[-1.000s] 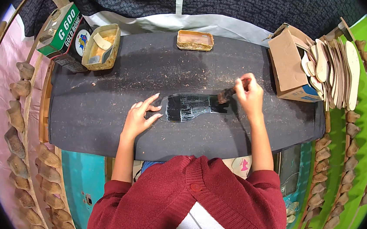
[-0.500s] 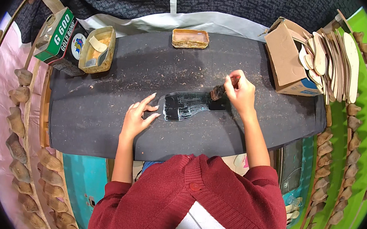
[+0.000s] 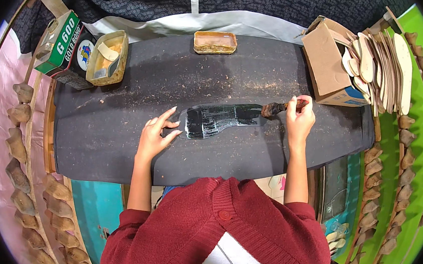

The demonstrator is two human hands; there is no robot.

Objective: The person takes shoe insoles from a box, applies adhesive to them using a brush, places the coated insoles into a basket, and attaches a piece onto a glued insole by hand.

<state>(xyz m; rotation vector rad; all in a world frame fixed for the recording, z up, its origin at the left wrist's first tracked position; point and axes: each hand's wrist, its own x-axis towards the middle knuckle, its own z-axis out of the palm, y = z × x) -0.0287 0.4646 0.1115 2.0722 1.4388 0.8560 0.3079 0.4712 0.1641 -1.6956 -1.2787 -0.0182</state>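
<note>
A black, glossy shoe sole (image 3: pixel 220 120) lies flat in the middle of the dark work table (image 3: pixel 119 149). My left hand (image 3: pixel 155 134) rests on the table with fingers spread, its fingertips touching the sole's left end. My right hand (image 3: pixel 300 117) grips a wooden-handled glue brush (image 3: pixel 278 107), whose dark bristles touch the sole's right end.
At the back left stand a green glue can (image 3: pixel 63 43) and a yellowish tray of glue (image 3: pixel 108 57); a second small tray (image 3: pixel 215 42) sits at the back middle. A cardboard box (image 3: pixel 328 62) with tan insoles (image 3: pixel 378 66) is at the right. Wooden shoe lasts (image 3: pixel 16 145) hang along both sides.
My right hand has drawn the brush rightward along the sole to its right end. The left hand has stayed on the sole's left end.
</note>
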